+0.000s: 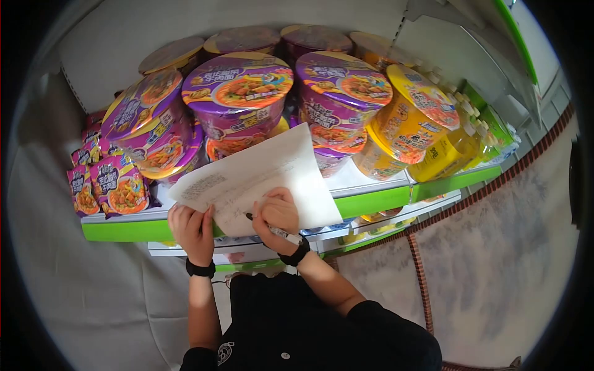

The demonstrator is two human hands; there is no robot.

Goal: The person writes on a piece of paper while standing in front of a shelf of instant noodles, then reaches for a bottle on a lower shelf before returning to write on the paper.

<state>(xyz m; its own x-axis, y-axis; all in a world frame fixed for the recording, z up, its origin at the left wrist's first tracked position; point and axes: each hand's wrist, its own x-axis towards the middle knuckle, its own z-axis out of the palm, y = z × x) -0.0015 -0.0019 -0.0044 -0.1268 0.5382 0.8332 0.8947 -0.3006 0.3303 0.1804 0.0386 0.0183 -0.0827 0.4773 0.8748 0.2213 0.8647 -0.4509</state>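
Observation:
A white sheet of paper with lines of faint writing lies tilted against the front of the shelf. My left hand grips its lower left edge, fingers curled over the border. In my right hand is a marker pen with a white barrel and dark tip. The tip points left, close to the paper; whether it touches cannot be made out. Right behind the sheet stand purple instant noodle tubs, stacked in twos.
Yellow noodle tubs and yellow drink bottles fill the shelf's right side. Purple noodle packets lie at its left end. A green strip edges the shelf. Lower shelves hold more goods.

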